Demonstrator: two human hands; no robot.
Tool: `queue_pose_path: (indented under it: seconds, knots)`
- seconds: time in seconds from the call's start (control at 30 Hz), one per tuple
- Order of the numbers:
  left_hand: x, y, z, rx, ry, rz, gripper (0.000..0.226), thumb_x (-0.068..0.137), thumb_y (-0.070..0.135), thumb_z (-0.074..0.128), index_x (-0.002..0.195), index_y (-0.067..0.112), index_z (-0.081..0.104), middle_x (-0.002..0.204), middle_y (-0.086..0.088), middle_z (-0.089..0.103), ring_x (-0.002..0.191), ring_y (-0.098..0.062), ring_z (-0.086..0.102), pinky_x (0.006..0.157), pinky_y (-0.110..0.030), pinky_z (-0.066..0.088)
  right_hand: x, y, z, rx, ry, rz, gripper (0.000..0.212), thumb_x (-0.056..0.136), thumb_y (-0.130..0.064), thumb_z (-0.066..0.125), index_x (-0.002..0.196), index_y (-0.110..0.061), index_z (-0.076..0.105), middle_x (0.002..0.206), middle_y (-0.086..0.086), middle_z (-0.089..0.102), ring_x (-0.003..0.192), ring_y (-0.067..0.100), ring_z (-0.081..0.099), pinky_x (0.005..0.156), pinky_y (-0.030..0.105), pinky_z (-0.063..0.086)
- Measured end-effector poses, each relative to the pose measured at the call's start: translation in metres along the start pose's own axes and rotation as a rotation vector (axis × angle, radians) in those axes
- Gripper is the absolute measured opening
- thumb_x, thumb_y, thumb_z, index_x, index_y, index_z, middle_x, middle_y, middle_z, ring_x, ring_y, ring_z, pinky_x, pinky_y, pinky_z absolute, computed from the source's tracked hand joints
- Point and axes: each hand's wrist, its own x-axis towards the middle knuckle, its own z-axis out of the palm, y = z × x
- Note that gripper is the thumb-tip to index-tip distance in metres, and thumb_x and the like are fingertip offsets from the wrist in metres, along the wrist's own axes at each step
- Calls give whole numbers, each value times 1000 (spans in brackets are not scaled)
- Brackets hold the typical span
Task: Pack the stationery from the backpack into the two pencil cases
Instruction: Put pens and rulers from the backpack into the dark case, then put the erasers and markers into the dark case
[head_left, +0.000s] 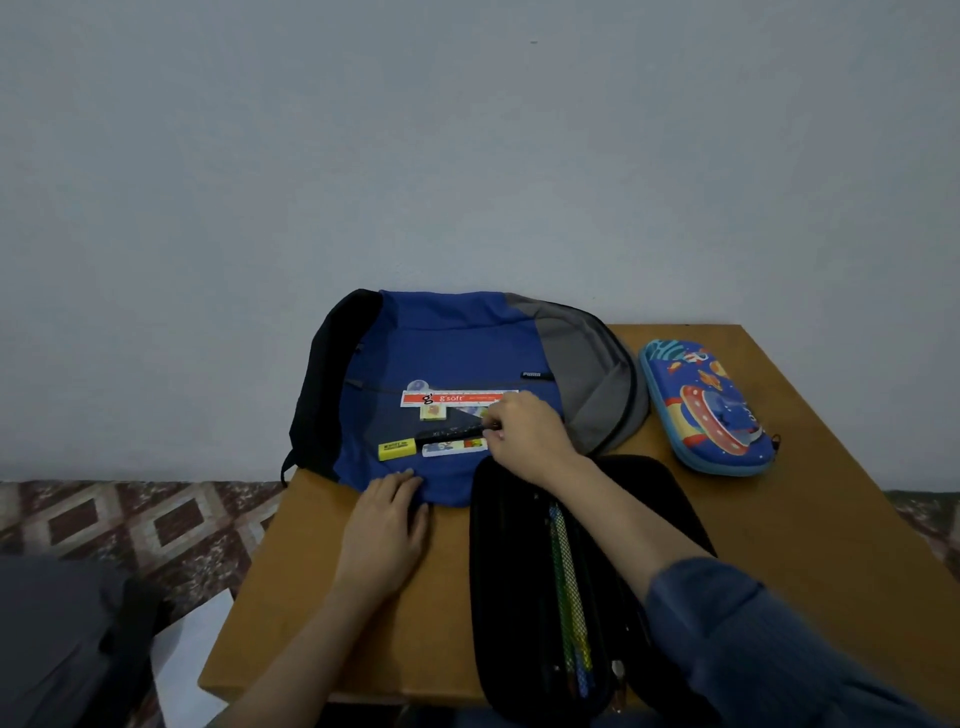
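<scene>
Pinched black pen (451, 432) by its end with right hand (525, 437) atop backpack (447, 338), left hand (387, 526) resting flat at backpack's near edge; judged light, stiff, slick, better gripped mid-barrel.

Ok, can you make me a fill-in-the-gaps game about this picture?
1. The right hand pinches a slim pen coloured ___.
2. The plastic highlighter lying on the blue fabric backpack is coloured ___.
3. The hard blue rocket-print pencil case lies to the backpack's ___.
4. The soft black fabric pencil case lies ___, showing pencils.
Missing words: black; yellow; right; open.
</scene>
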Motion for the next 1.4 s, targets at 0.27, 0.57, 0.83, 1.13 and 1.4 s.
queue_pose_path:
  seconds: [0.27, 0.57, 0.83, 1.13, 1.4]
  knots:
    - [4, -3, 1, -62, 66, 9, 41, 90, 36, 45, 118, 12, 62, 118, -3, 63, 108, -16, 56, 94, -23, 38, 50, -23, 31, -103, -105, 58, 25, 91, -8, 48, 108, 5, 60, 117, 21, 56, 110, 34, 52, 87, 37, 43]
    - [3, -5, 2, -99, 61, 14, 35, 95, 30, 49, 125, 14, 56, 127, 0, 56, 117, -14, 47, 100, -23, 34, 67, -20, 38, -217, -120, 118, 23, 91, -11, 52, 110, 0, 57, 119, 19, 57, 112, 31, 50, 92, 32, 39]
    - [2, -6, 0, -98, 44, 6, 36, 95, 32, 47, 128, 17, 54, 129, 3, 54, 119, -10, 45, 102, -19, 30, 74, -17, 12, -198, -67, 153, 38, 86, -3, 55, 59, -13, 30, 86, 11, 55, 90, 30, 54, 68, 32, 33]
    - [3, 1, -6, -21, -3, -6, 47, 92, 35, 35, 126, 11, 57, 133, -4, 55, 121, -18, 50, 103, -27, 36, 49, -2, -35, -236, -78, 182, 22, 88, -7, 54, 69, -7, 43, 108, 15, 60, 92, 30, 57, 65, 30, 36]
    - [0, 63, -34, -68, 45, -33, 20, 92, 29, 51, 98, 14, 63, 99, -3, 60, 98, -20, 53, 82, -30, 39, -10, 22, -65, 343, 108, 380, 15, 81, -5, 58, 73, -4, 70, 71, 8, 66, 67, 22, 62, 62, 26, 54]
